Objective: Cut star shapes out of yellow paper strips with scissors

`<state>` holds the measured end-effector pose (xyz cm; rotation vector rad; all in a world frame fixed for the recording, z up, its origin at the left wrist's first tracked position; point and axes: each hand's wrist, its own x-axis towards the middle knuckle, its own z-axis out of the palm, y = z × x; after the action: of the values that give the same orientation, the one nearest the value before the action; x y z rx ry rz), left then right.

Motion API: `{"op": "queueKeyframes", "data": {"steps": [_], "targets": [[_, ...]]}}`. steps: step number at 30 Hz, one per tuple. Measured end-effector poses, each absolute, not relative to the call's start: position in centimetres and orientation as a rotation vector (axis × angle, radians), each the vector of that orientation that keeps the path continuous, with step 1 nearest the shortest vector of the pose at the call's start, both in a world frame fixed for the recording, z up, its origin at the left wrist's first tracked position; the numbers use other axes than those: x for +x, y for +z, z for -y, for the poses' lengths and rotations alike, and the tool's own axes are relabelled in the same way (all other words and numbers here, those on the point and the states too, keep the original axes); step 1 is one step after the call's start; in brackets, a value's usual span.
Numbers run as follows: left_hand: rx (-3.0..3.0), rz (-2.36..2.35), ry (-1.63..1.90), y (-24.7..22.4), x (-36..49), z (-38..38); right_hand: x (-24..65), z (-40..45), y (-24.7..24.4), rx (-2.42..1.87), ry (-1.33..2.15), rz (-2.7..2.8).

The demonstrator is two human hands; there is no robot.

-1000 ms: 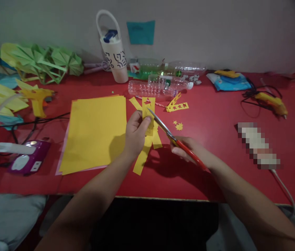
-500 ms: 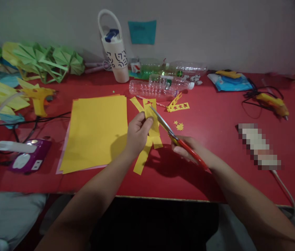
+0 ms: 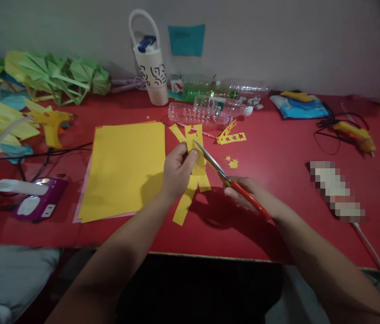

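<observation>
My left hand pinches a yellow paper strip between thumb and fingers; a star-like hole shows near its top end. In my right hand are red-handled scissors, their blades angled up and left with the tip over the strip near my left thumb. Other yellow strips lie beneath on the red table. Small cut-out yellow stars sit in a little pile right of the blades. Behind them lie strips with star-shaped holes.
A stack of yellow paper lies left of my hands. Clear plastic bottles and a white tumbler are at the back. Glue guns with cords are at both sides, beside a purple power socket at left and a pixelated item at right.
The scissor tip has moved slightly down along the strip, and the hole at its top shows more fully. The whole view has shifted slightly; both hands keep their holds.
</observation>
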<state>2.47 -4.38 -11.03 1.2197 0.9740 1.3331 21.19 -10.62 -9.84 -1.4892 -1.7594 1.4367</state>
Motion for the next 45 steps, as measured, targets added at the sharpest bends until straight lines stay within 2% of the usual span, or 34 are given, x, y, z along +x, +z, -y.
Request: {"op": "queueKeyframes", "data": {"steps": [15, 45], "targets": [[1.259, -0.966, 1.348, -11.0, 2.3, 4.3, 21.0, 10.7, -10.5, -1.484, 1.557, 1.600], [1.204, -0.945, 1.329, -11.2, 2.2, 4.4, 20.4, 10.7, -10.6, -1.503, 1.545, 1.571]]}}
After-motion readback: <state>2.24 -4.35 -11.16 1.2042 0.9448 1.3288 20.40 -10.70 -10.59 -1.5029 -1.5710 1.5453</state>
